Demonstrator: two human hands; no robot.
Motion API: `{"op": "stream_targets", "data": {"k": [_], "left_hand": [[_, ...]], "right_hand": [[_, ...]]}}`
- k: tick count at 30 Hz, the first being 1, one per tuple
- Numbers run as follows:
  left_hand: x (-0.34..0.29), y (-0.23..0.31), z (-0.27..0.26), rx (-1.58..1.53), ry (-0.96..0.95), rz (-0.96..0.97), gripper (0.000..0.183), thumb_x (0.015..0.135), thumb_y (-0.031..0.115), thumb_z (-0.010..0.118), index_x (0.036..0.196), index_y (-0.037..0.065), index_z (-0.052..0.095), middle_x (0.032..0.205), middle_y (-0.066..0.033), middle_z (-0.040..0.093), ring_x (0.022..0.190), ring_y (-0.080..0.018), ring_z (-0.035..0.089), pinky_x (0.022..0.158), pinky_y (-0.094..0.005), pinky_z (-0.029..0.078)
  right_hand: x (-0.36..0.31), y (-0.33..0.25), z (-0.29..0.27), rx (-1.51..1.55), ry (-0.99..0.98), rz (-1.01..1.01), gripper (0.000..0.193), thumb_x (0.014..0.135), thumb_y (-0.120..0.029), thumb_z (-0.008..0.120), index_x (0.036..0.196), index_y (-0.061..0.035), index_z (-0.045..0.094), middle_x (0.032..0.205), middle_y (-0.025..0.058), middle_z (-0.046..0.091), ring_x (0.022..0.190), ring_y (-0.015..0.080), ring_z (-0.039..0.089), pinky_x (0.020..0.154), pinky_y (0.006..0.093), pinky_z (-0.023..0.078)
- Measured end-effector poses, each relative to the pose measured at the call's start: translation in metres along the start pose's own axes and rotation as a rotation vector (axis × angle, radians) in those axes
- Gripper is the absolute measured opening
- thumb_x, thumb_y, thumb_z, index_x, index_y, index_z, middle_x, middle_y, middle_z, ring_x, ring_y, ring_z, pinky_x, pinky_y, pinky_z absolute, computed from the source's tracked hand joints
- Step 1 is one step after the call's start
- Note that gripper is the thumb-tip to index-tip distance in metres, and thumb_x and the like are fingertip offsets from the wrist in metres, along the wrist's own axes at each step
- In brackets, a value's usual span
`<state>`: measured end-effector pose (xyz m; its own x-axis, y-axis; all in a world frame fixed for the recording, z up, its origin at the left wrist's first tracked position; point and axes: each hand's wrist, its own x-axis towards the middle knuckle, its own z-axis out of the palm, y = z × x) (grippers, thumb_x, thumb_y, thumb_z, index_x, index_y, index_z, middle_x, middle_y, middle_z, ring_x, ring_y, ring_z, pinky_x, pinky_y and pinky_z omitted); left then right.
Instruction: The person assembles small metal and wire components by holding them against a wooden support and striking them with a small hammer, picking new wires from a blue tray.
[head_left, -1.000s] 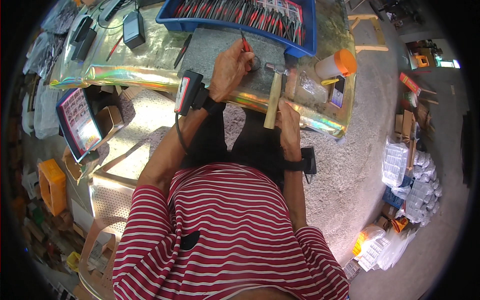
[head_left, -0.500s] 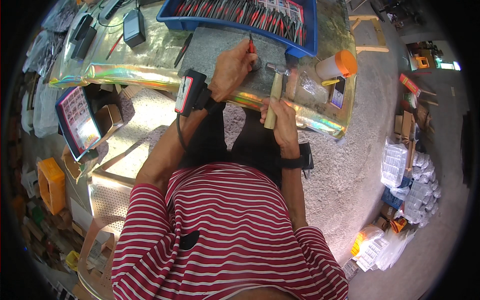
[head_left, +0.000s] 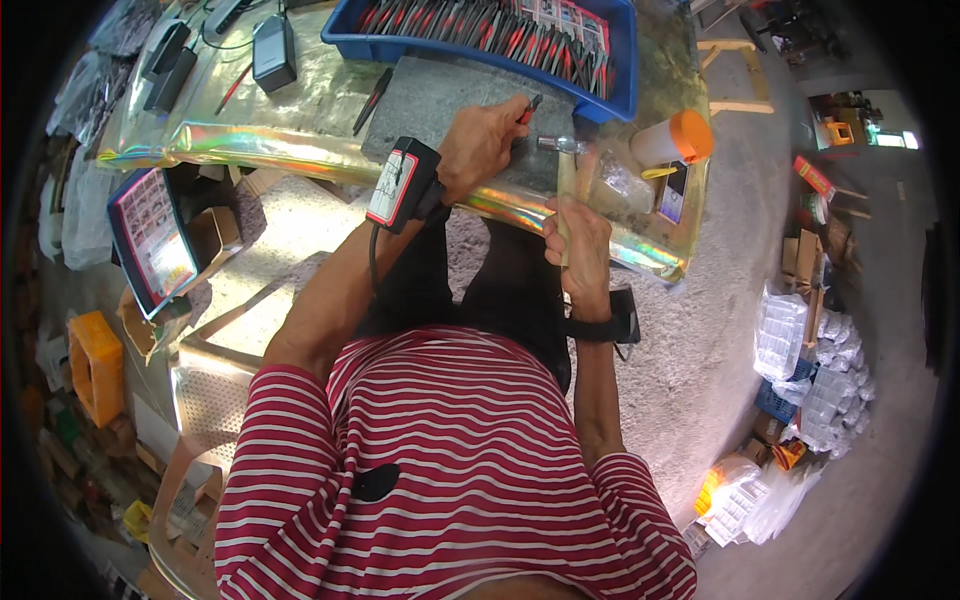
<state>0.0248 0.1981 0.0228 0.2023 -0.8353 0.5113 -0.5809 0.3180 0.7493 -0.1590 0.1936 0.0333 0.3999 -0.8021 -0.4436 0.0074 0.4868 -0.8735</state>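
My left hand (head_left: pixel 482 148) is closed on a slim red-and-black hand tool (head_left: pixel 529 108), whose dark tip points away from me; its exact kind is too small to tell. It is over the right part of a grey stone slab (head_left: pixel 425 95) on the bench. My right hand (head_left: pixel 580 245) grips the pale wooden handle of a hammer (head_left: pixel 566 205). The hammer's metal head lies level, just right of the left hand's tool and apart from it. A similar black-and-red tool (head_left: pixel 372 101) lies at the slab's left edge.
A blue bin (head_left: pixel 350 46) packed with red-and-black tools stands behind the slab. To the right are a clear plastic bag (head_left: pixel 622 178) and an orange-lidded jar (head_left: pixel 690 137). A grey power box (head_left: pixel 273 55) sits at the left. A plastic chair (head_left: pixel 205 395) stands on my left.
My left hand has shifted right, and the tool in it now tilts to the right. My right hand has moved slightly right with the hammer, whose head has turned and blurred.
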Motion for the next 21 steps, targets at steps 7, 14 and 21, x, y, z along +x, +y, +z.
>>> {"op": "stream_targets", "data": {"k": [7,14,21], "left_hand": [[0.0,0.002,-0.001,0.025,-0.068,-0.045,0.023,0.065,-0.013,0.051,0.081,0.001,0.041,0.06,-0.0095,0.044,0.056,-0.0149,0.054,0.056,-0.0279,0.045],[0.0,0.008,-0.006,-0.011,-0.169,-0.063,0.024,0.065,-0.012,0.052,0.082,0.001,0.042,0.063,-0.0099,0.048,0.058,-0.0183,0.055,0.052,-0.0287,0.044],[0.001,0.004,0.001,0.052,-0.117,0.0,0.024,0.066,-0.011,0.052,0.083,0.002,0.041,0.067,-0.0114,0.051,0.057,-0.0204,0.055,0.051,-0.0298,0.046]], "right_hand": [[-0.027,-0.054,0.009,-0.468,-0.011,-0.319,0.024,0.089,-0.024,0.041,0.083,-0.0012,0.048,0.053,-0.0003,0.042,0.042,0.004,0.035,0.035,0.0185,0.026],[-0.046,-0.091,0.017,-0.814,0.018,-0.782,0.02,0.087,-0.018,0.045,0.091,0.0007,0.05,0.059,0.0042,0.044,0.053,0.0079,0.041,0.045,0.0245,0.033],[-0.041,-0.088,0.009,-1.141,0.05,-0.924,0.015,0.083,-0.014,0.05,0.091,-0.0014,0.05,0.059,0.0163,0.052,0.049,0.0278,0.053,0.043,0.0327,0.037]]}}
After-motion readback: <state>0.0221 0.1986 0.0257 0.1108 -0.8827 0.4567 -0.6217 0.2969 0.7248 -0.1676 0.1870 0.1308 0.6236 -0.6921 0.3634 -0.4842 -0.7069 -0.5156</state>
